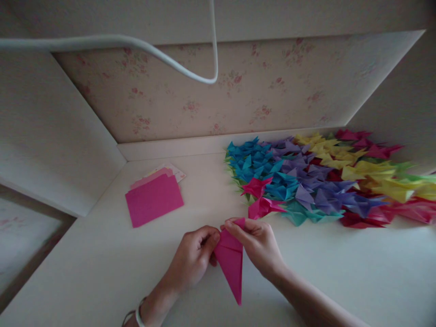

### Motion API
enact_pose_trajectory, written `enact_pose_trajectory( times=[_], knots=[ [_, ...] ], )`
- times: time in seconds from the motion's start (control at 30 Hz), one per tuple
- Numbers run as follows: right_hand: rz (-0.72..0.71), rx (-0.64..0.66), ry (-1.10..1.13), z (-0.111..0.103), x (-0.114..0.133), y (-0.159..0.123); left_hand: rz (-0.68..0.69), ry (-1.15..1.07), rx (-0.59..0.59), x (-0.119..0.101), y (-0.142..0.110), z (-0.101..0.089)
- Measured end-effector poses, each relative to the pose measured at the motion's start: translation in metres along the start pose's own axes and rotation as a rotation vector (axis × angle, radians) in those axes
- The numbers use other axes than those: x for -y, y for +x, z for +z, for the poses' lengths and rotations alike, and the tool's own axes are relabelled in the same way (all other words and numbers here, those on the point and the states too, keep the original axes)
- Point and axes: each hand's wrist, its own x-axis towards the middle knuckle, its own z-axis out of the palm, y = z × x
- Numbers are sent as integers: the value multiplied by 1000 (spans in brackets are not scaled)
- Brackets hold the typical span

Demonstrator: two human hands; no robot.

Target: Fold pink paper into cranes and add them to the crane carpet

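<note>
A partly folded piece of magenta origami paper (232, 265) is held between both hands over the white table. Its long narrow point is toward me, with a crease across its wider upper part. My left hand (195, 254) pinches the left upper edge between thumb and fingers. At the top right, my right hand (257, 240) grips the paper, thumb on the front face and fingers behind. Just beyond the right hand lies a magenta folded crane (264, 207), part of a large group of folded paper cranes (262, 165).
A stack of magenta paper sheets (155, 200), with paler ones beneath, lies at the left on the white table (102, 268). Blue, purple, yellow and red cranes spread along the back right. A white cable (177, 68) hangs in front of the flowered wall (231, 100).
</note>
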Motion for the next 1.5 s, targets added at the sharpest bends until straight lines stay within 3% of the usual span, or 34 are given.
enact_pose_trajectory(
  times=[0.17, 0.3, 0.37, 0.47, 0.63, 0.73, 0.83, 1.07, 1.5],
  knots=[
    [-3, -116, -53, -7, 1, 3, 7, 27, 4, -1, 0, -1],
    [4, -325, 187, -15, 2, 13, 2, 49, -26, 3, 3, -2],
    [-5, -368, 313, -15, 2, 16, -6, 21, -45, 5, 4, -2],
    [-10, -251, 326, -8, 4, 13, -21, -101, -71, 5, 5, -4],
    [33, 146, 281, 4, 13, 0, -28, -233, -145, 0, 7, -8],
    [75, 262, 372, 6, 17, -4, -51, -280, -165, -1, 7, -8],
    [101, 351, 480, 8, 18, -5, -107, -361, -112, -1, 8, -7],
    [76, 357, 515, 9, 6, -3, -177, -567, -98, -3, 5, -6],
    [89, 360, 488, 8, 2, -5, -168, -678, -54, -3, 4, -7]
  ],
)
